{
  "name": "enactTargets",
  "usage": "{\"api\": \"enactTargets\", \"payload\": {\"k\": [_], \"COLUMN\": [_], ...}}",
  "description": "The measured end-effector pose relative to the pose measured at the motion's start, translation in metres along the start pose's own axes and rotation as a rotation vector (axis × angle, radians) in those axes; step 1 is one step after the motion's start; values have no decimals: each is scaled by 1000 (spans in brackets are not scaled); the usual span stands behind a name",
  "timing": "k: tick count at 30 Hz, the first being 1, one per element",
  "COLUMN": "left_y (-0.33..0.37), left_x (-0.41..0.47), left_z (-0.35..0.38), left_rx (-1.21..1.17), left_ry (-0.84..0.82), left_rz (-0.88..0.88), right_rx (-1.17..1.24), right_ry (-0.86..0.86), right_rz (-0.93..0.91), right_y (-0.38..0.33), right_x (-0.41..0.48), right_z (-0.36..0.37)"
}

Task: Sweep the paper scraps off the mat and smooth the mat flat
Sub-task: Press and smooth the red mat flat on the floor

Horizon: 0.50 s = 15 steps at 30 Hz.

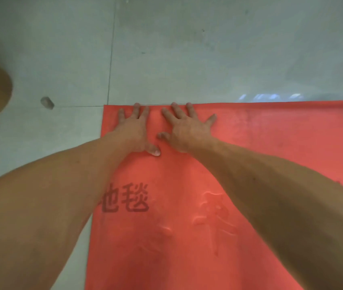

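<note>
The grey tiled floor [166,49] is carrying the red mat [271,143], its far edge lying along a tile seam. I am pressing my left hand [134,130] and right hand [187,130] flat near the mat's far left corner. The fingers are straight and spread, gripping nothing, so the palms are bearing the sheet down toward that edge. Creases [214,216] nearer me are not yet pressed out. No scraps are showing on the mat. A small grey lump [47,102] is lying on the floor off the corner, possibly one. The dark print [126,198] is reading "地毯".
</note>
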<state>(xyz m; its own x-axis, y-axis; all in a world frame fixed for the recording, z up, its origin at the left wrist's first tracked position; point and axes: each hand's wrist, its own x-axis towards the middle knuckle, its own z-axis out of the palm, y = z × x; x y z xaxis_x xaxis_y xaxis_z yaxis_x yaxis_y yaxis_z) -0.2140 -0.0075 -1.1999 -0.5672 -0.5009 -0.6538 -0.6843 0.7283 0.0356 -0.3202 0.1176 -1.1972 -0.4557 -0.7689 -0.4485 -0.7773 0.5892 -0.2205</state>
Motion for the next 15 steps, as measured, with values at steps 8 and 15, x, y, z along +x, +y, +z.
{"api": "enactTargets", "payload": {"k": [8, 15], "left_y": [7, 12], "left_x": [-9, -9], "left_z": [-5, -11], "left_rx": [30, 19], "left_ry": [5, -40], "left_rz": [1, -29], "right_rx": [34, 48], "right_ry": [46, 86], "right_rz": [-16, 4], "right_y": [52, 62], "right_x": [-7, -8], "right_z": [0, 7]}}
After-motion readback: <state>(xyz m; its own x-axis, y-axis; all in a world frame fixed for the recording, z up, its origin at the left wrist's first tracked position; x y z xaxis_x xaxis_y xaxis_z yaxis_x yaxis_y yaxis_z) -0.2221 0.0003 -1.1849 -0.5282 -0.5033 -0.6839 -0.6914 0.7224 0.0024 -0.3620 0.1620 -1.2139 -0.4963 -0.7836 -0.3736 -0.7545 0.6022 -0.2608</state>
